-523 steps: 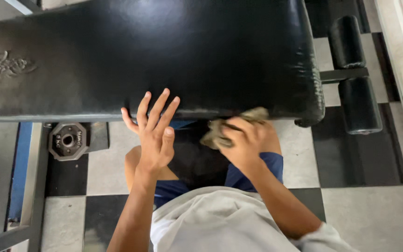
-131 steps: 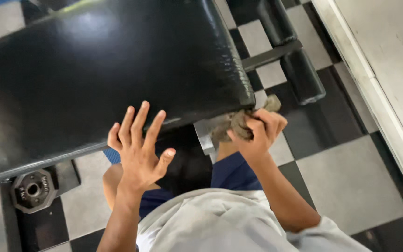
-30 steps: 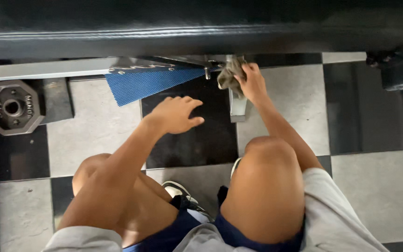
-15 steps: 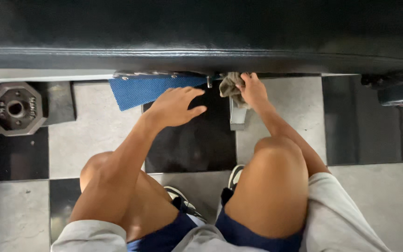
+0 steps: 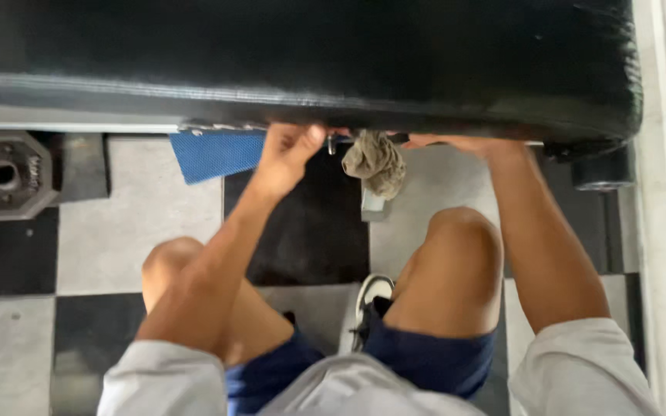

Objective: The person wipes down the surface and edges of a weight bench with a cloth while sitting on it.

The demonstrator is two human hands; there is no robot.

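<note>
Your left hand [image 5: 287,150] curls its grip around the underside edge of the black padded bench [image 5: 310,62]. Your right hand [image 5: 456,142] reaches under the same edge, its grip hidden. A crumpled grey-brown rag [image 5: 375,162] hangs between them, below the bench edge.

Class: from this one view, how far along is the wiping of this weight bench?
Done, apparently: the top of the black bench pad looks glossy. In hand: the left hand and right hand reach its underside edge, while the grey cloth hangs between them, seemingly held by neither. Left: the hidden underside, probably.
</note>
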